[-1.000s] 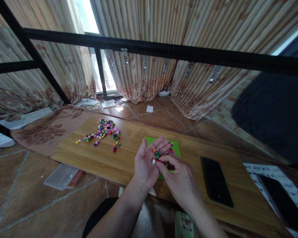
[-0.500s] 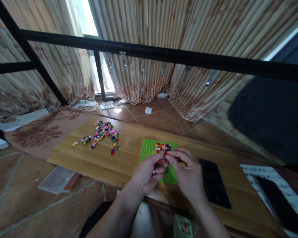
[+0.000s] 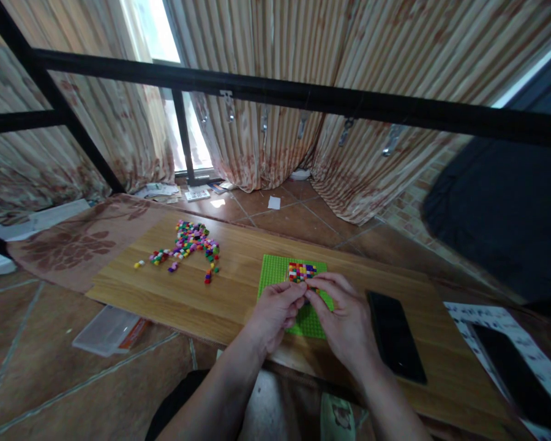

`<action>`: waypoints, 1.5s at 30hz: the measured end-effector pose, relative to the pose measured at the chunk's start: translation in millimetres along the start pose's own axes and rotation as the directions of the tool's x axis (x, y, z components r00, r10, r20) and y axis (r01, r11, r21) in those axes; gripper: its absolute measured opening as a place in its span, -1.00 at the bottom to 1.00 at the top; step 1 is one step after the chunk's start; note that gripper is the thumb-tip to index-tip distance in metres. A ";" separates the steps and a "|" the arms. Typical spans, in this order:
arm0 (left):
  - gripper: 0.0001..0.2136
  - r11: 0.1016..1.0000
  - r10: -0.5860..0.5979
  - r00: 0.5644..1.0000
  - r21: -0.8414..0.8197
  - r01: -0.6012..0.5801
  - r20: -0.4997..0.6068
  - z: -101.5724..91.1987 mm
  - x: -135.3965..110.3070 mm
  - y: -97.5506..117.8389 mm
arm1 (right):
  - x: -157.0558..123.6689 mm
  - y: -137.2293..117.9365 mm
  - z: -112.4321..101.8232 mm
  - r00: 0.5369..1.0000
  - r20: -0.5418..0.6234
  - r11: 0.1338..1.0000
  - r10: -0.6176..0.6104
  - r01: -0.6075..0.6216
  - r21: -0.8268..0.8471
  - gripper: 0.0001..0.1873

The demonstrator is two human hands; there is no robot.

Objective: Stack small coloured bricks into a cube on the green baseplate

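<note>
A green studded baseplate (image 3: 272,269) lies on the wooden board, with a block of multicoloured toy bricks (image 3: 302,271) near its far side. Over the plate, just in front of those bricks, my left hand (image 3: 278,312) is closed, thumb and forefinger pinched and the other fingers curled in. My right hand (image 3: 344,312) meets it from the right, its thumb and fingers also pinched. The fingertips nearly touch each other. Whatever sits between them is too small and too covered to make out. Part of the brick block is hidden behind my fingers.
A loose heap of small coloured bricks (image 3: 193,240) lies on the board's left part. Right of the plate rests a black phone (image 3: 396,335); another dark device (image 3: 517,367) is farther right on a patterned sheet. A clear plastic box (image 3: 104,331) is on the tiled floor. A black metal bar (image 3: 275,89) crosses above.
A red brick seen at my fingertips half a second ago is now covered. My left fingers have curled in more, and bricks seen under that hand no longer show.
</note>
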State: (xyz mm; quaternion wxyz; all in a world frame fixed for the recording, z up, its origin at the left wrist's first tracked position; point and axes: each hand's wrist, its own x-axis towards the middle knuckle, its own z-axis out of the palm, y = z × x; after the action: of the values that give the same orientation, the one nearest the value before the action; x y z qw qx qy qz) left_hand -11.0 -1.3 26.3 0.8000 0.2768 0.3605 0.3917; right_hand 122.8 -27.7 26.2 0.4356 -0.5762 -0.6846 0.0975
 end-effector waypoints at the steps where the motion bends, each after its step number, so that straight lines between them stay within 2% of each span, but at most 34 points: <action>1: -0.68 1.000 0.003 1.000 0.021 -0.003 -0.010 -0.2 0.5 -0.2 | 0.1 1.4 0.0 1.000 0.008 1.000 0.000 0.000 0.002 -0.84; 4: -0.72 0.994 0.032 0.996 0.105 -0.024 -0.082 -1.2 3.0 -1.0 | 0.3 9.5 0.8 0.999 -0.019 0.999 0.031 -0.031 0.039 -0.86; 7: -0.76 0.974 0.118 0.974 0.212 -0.076 -0.192 -3.4 6.1 -1.9 | -0.4 21.4 3.8 0.991 -0.064 0.987 0.116 -0.108 0.116 -0.85; 10: -0.79 0.937 0.206 0.952 0.326 -0.126 -0.225 -7.4 8.9 -3.6 | -2.6 32.1 9.3 0.982 -0.074 0.971 0.176 -0.161 0.174 -0.85; 15: -0.77 0.856 0.303 0.942 0.475 -0.203 -0.143 -13.9 13.9 -9.4 | -8.5 39.8 19.2 0.989 -0.049 0.983 0.137 -0.129 0.134 -0.87; 20: -0.72 0.766 0.372 0.927 0.580 -0.278 -0.047 -15.3 17.7 -16.6 | -12.5 39.7 24.3 0.992 -0.094 0.996 0.088 -0.086 0.027 -0.88; 24: -0.70 0.707 0.391 0.920 0.637 -0.307 0.010 -16.8 19.6 -21.5 | -12.9 38.8 25.3 0.989 -0.116 0.996 0.094 -0.092 0.022 -0.87; 30: -0.67 0.643 0.395 0.917 0.698 -0.315 0.049 -20.4 22.4 -26.4 | -9.6 40.3 23.2 0.972 -0.123 0.973 0.200 -0.183 0.141 -0.81; 36: -0.67 0.625 0.392 0.919 0.721 -0.300 0.042 -19.0 21.3 -24.5 | -8.4 48.0 29.2 0.921 -0.103 0.898 0.377 -0.335 0.286 -0.67; 40: -0.67 0.616 0.391 0.919 0.729 -0.298 0.045 -18.1 20.1 -23.0 | -8.6 51.1 38.6 0.900 -0.072 0.861 0.430 -0.385 0.334 -0.59; 45: -0.67 0.625 0.389 0.921 0.725 -0.288 0.030 -17.7 21.1 -24.7 | -6.9 47.6 45.1 0.870 -0.094 0.831 0.485 -0.425 0.358 -0.60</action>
State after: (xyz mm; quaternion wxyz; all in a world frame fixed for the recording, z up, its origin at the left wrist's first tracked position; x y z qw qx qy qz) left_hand -5.3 5.6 -9.7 0.5143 0.6031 0.4765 0.3804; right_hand 124.0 -2.0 -34.5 0.5490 -0.6492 -0.4590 0.2577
